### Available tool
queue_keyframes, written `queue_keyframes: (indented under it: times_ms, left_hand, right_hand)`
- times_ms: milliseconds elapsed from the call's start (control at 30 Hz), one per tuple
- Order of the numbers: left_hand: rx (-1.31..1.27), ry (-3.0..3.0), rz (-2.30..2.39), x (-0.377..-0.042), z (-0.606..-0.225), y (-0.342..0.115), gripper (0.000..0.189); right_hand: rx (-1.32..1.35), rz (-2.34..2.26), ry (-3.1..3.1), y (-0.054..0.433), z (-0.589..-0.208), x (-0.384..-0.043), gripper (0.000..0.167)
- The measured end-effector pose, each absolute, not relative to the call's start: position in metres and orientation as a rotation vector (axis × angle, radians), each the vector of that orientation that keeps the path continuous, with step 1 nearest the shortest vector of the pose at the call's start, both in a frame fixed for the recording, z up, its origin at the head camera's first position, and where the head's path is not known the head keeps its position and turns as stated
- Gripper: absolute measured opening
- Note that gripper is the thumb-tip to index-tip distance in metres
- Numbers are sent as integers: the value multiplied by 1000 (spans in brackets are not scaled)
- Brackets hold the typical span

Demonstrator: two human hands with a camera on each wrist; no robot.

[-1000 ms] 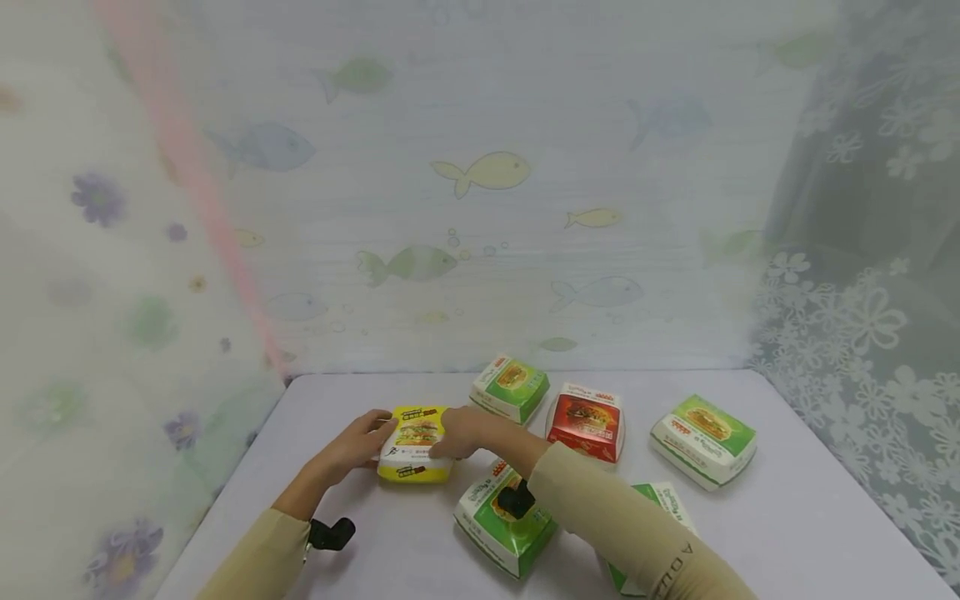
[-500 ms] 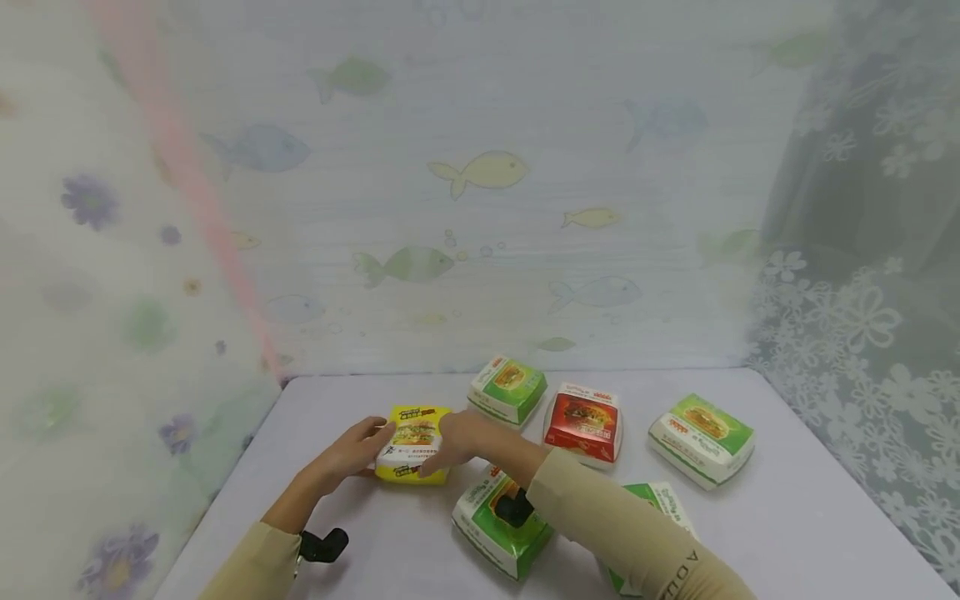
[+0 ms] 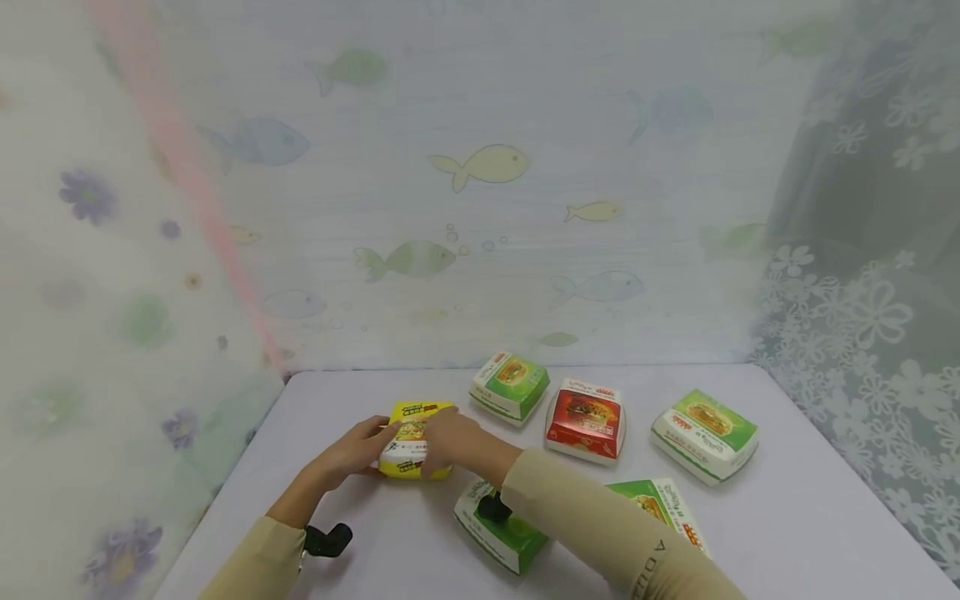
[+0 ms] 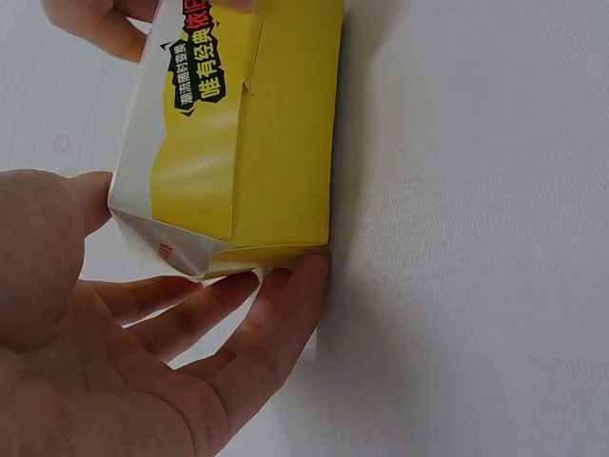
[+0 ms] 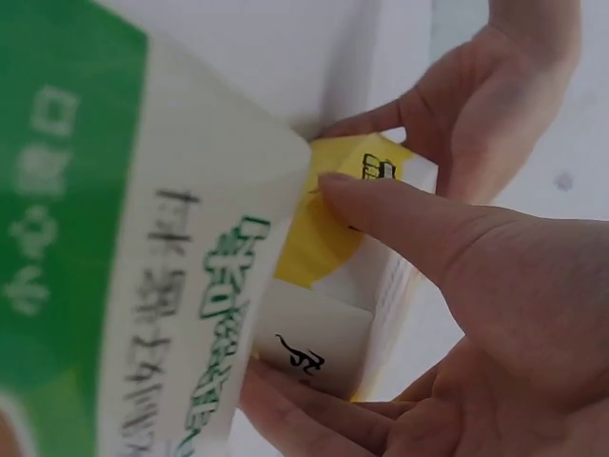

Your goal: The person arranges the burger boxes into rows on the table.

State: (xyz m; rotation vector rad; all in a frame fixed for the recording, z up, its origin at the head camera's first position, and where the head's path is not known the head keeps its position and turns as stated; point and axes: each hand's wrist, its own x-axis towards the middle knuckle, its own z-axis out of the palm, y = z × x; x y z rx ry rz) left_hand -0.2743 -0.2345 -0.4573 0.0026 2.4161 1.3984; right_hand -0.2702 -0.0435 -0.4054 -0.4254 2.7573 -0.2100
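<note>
A yellow-and-white burger box (image 3: 402, 448) rests on the left half of the table, its printed lid facing up. My left hand (image 3: 358, 446) holds its left side; in the left wrist view the thumb touches the lid's edge and the fingers lie along the side wall below. From the right, my right hand (image 3: 459, 442) reaches over the box and grips it, covering part of the lid. The right thumb (image 5: 400, 209) presses the yellow front wall in the right wrist view, with the other fingers on the opposite side.
A green-and-white burger box (image 3: 504, 533) sits under my right wrist, and another (image 3: 660, 508) is partly behind the forearm. Further back are a green box (image 3: 512, 385), a red box (image 3: 585, 421) and a green box at right (image 3: 707, 435). Patterned curtains surround the white table (image 3: 810, 517).
My right hand has shifted slightly left over the yellow box, covering more of its lid. The right forearm moved left too, exposing more of the green box behind it. The left hand barely moved.
</note>
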Motion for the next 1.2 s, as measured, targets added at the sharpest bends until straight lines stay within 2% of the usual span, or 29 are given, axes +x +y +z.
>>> queue_keyframes:
  times_ms: [100,333,400,567,633,900,1100,1200]
  left_hand:
    - [4,2415,1405,-275,-458,-234,66]
    - [0,2415,1414,-275,-458,-233,65]
    - [-15,2420,1420,-275,-459,-233,65]
    - [-32,2459,1436,-276,-462,-229,64]
    - [-34,2489,1440,-277,-461,-228,63]
    - [-21,2592,1435,-279,-454,-225,63]
    - [-34,2646,1420,-283,-447,-222,63]
    - [-41,2672,1403,-286,-444,-220,63]
  right_hand:
    - [-390,-197,2753,-45,-403,-269,79]
    - [-323,-304,2692,-45,-404,-274,107]
    - [-342,-342,2681,-43,-405,-276,103]
    - [-432,-426,2696,-34,-400,-276,77]
    - [-446,-420,2716,-32,-396,-276,72]
    - [-454,-405,2796,-31,-396,-282,70]
    - [-407,-575,2788,-25,-399,-289,81]
    - [-391,-623,2780,-20,-397,-291,76]
